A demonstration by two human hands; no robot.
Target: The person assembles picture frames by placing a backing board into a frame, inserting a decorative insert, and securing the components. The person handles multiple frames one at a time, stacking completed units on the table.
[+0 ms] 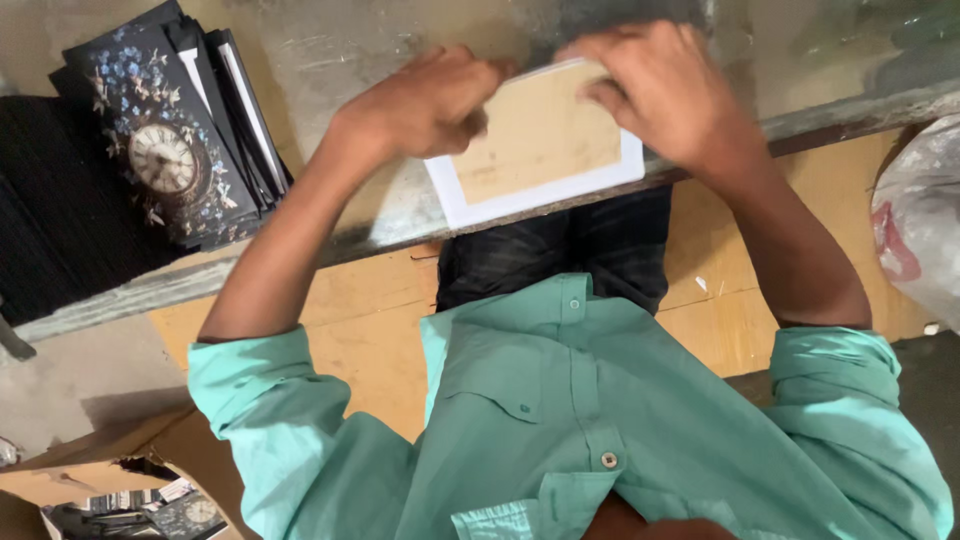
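Left hand and right hand both grip, apparently pressing, a flat rectangular white-bordered tan board on the grey counter; left of the left hand lies a stack of black floral clock-printed boards.

You're at a worn grey table w/ scuffed, stained top, its edge running diagonally. On it, left: stack of black covers w/ clock and blue flower print, beside a ribbed black block. Centre: white-bordered tan board, flat, overhanging the near edge.
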